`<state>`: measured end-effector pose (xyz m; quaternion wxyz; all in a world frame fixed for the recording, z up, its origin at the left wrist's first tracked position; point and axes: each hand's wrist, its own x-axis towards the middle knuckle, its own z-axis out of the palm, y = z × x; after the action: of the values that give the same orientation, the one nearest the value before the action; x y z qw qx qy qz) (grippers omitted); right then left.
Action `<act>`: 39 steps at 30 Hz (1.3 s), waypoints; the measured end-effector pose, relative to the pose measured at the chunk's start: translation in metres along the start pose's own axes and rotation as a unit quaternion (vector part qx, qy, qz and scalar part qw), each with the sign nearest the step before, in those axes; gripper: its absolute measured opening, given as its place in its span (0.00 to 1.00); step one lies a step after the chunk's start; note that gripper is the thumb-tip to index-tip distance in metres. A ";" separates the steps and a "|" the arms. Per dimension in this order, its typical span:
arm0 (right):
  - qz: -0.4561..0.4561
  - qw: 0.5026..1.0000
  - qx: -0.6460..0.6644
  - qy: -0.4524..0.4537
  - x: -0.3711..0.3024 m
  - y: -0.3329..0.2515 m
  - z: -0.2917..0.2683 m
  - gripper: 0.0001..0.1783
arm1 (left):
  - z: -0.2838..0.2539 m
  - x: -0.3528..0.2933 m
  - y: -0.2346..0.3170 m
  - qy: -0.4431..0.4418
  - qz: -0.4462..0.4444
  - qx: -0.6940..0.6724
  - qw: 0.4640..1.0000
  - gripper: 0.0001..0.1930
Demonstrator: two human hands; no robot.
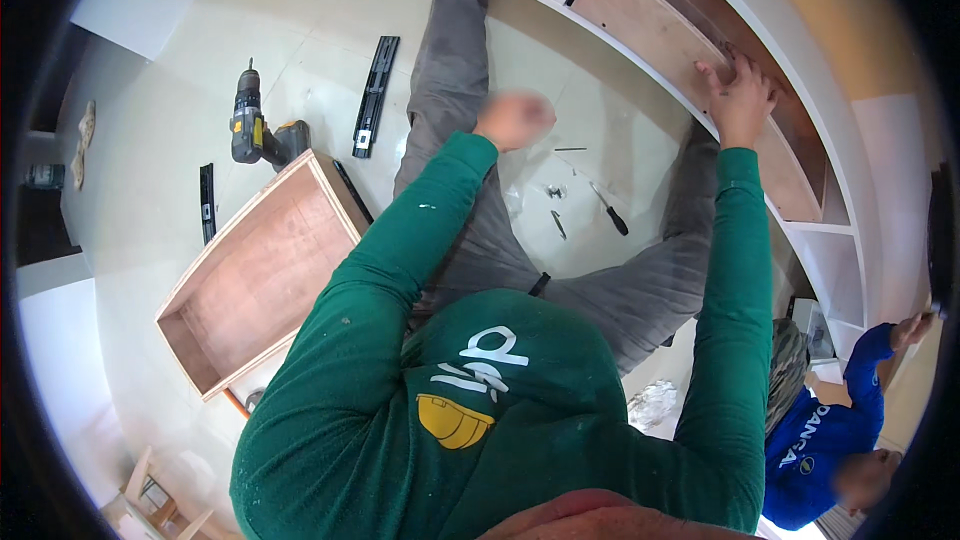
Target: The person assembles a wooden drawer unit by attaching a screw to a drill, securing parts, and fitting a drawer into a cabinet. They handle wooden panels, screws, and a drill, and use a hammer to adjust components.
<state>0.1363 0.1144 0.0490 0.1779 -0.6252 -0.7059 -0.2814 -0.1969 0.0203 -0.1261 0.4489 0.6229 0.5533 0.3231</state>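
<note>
My right hand [741,102] rests at the edge of a wooden drawer [650,32] set in the white cabinet [840,265], its fingers spread and holding nothing I can make out. My left hand [515,120] hovers over the floor between my legs; it is blurred, so its fingers and anything in them do not show clearly. Below it on the floor lie a screwdriver with a black handle [616,218], a small heap of screws [556,191], a thin metal rod [570,149] and a small dark pointed piece [558,225].
Left of my legs are a cordless drill [252,120], a black drawer slide [376,95], a shorter slide [207,202] and a loose wooden drawer [270,270]. A person in blue [825,445] is at the lower right. Crumpled foil or plastic [652,403] lies by my right thigh.
</note>
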 end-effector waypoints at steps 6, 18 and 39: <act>0.001 0.999 0.032 0.011 0.001 0.007 0.013 0.36 | 0.000 0.015 -0.006 0.082 0.038 0.001 0.996 0.27; 0.012 0.997 0.061 0.046 -0.008 0.009 0.012 0.31 | 0.026 0.099 0.123 0.250 0.116 -0.096 0.956 0.55; -0.091 0.897 0.428 -0.065 -0.160 0.037 -0.009 0.18 | 0.006 0.088 0.107 0.354 0.084 -0.169 0.916 0.45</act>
<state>0.1968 -0.0144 -0.0340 0.3555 -0.4385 -0.8221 0.0740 -0.1332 0.1066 -0.0386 0.2934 0.4267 0.5585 0.6481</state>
